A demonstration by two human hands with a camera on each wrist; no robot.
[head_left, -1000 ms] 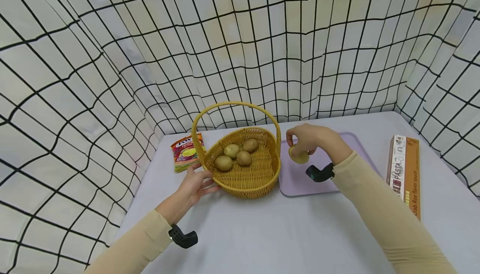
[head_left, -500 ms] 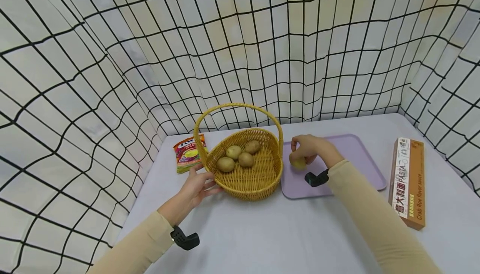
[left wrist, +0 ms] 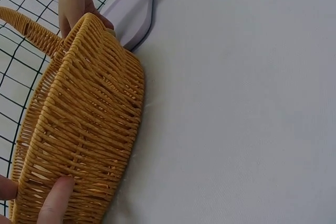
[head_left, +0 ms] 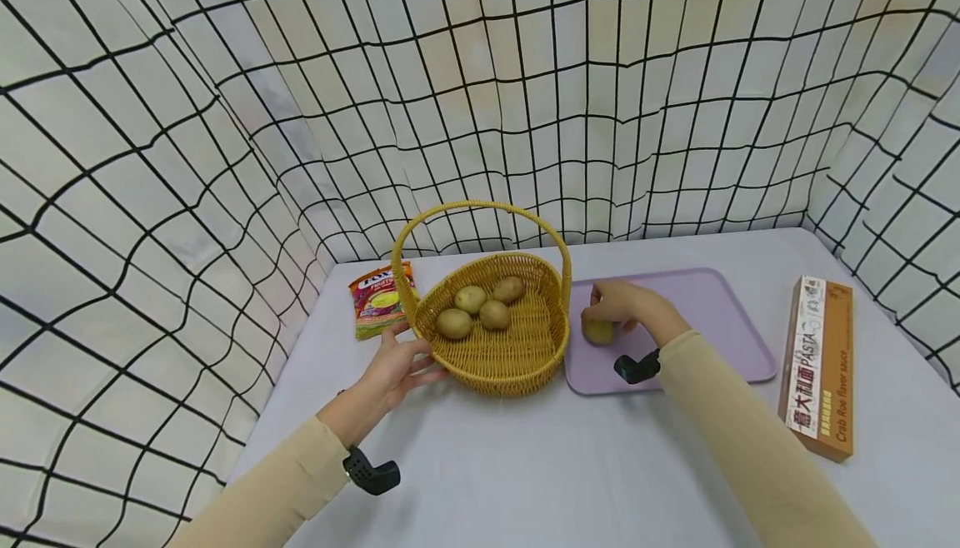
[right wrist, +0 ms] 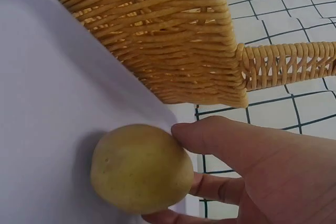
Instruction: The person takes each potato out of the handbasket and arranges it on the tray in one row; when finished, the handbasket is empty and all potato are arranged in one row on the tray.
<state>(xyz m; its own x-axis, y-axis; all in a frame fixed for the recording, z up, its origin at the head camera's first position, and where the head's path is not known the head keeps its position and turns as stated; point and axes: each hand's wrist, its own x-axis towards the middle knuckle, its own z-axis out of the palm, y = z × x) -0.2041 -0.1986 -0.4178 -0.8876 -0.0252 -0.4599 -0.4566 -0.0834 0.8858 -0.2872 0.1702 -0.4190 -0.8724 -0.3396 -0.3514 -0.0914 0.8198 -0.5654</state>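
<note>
A potato (right wrist: 139,169) sits low at the left part of the lilac tray (head_left: 675,281). My right hand (head_left: 626,302) pinches it between thumb and fingers. Whether it bears fully on the tray cannot be told. To the left stands a yellow wicker basket (head_left: 525,356) with a tall arched handle. Inside, several potatoes (head_left: 470,299) lie together on the left side. My left hand (head_left: 393,373) rests against the basket's left outer wall. Its fingers are fairly straight, and one fingertip (left wrist: 60,192) touches the weave in the left wrist view.
A colourful candy bag (head_left: 375,302) lies behind the basket's left side. At the right is a long pasta box (head_left: 817,369). A black net (head_left: 480,107) hangs before white cloth at the table's back and sides.
My right hand has lowered the potato toward the tray and tilted it more upright. The left hand has stayed at the basket. The whole view has shifted slightly.
</note>
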